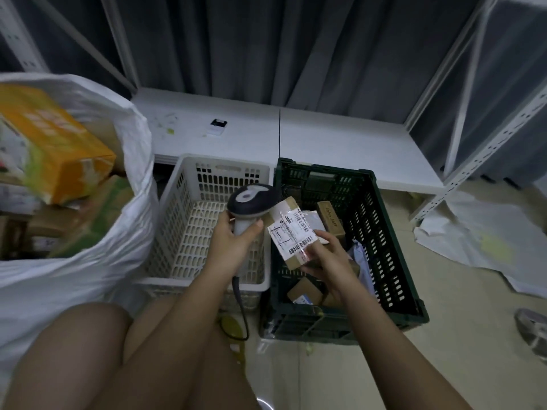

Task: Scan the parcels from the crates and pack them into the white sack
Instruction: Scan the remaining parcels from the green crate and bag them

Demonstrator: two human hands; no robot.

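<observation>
My left hand (233, 238) grips the handle of a grey and black barcode scanner (251, 199), its head turned toward a small brown cardboard parcel (291, 232) with a white shipping label. My right hand (327, 255) holds that parcel by its lower end, above the dark green crate (393, 261). Several more brown parcels (331, 220) lie inside the green crate. The white slatted crate (189, 202) to its left shows no parcels. The white sack (97, 250) stands at the left, stuffed with boxes, an orange one (56, 143) on top.
A low white platform (325, 137) runs behind the crates, with a small black and white device (217, 125) on it. White metal shelving (488, 137) stands at the right. Crumpled white sheets (479, 232) lie on the floor. My bare knees (118, 350) fill the foreground.
</observation>
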